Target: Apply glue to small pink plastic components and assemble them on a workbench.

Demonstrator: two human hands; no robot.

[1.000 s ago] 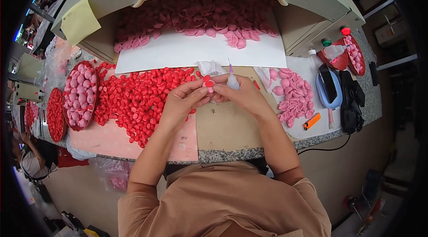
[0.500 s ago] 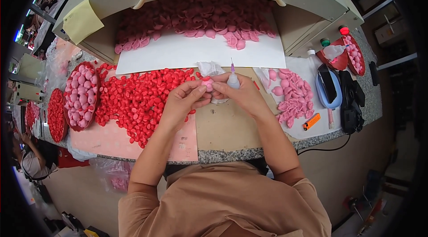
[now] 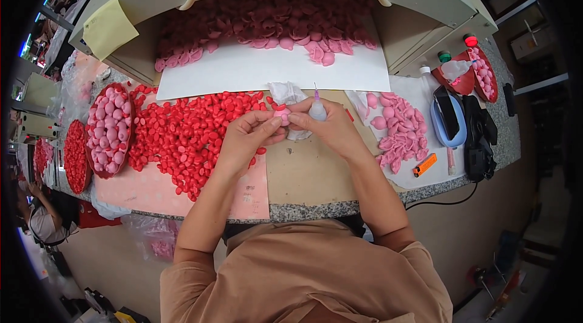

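Observation:
My left hand (image 3: 249, 136) and my right hand (image 3: 325, 125) meet over the middle of the bench, pinching a small pink piece (image 3: 281, 115) between their fingertips. My right hand also holds a small white squeeze bottle (image 3: 317, 108) with a thin needle tip pointing up. A crumpled white tissue (image 3: 285, 95) lies just behind the fingers. A big pile of small red pieces (image 3: 188, 132) spreads to the left of my left hand. To the right, pink pieces (image 3: 398, 129) lie on white paper.
A beige box (image 3: 267, 25) at the back holds many pink pieces behind a white sheet. Red trays (image 3: 108, 129) of pieces stand at the left. A blue holder with a phone (image 3: 448, 118), an orange lighter (image 3: 424, 165) and dark items sit at the right.
The piece between my fingers looked red a second ago and now looks pink. My hands stay in the same place with only small finger movements.

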